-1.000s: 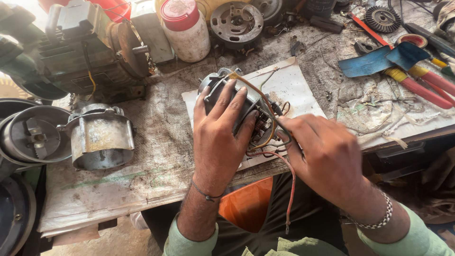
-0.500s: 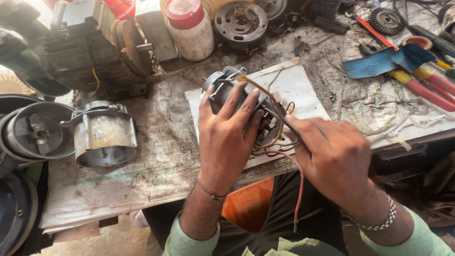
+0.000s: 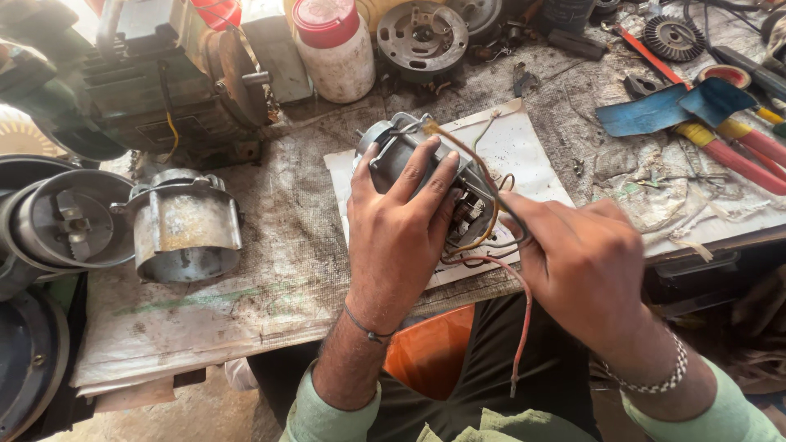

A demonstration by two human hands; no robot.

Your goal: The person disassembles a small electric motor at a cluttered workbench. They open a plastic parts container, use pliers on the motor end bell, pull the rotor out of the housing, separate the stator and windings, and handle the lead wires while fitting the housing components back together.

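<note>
The small electric motor (image 3: 426, 176) rests on a white sheet (image 3: 524, 155) in the middle of the tabletop (image 3: 270, 270). The left hand (image 3: 401, 229) is clamped over its metal casing, while the right hand (image 3: 585, 262) pinches the thin wires (image 3: 483, 245) at its near right end. The motor looks dense, rigid and somewhat greasy, best gripped around the casing; the wires seem limp and easily torn.

I see a small grey motor (image 3: 409, 155) lying tilted on white paper (image 3: 524, 151), its coloured wires (image 3: 483, 245) spilling toward me.
</note>
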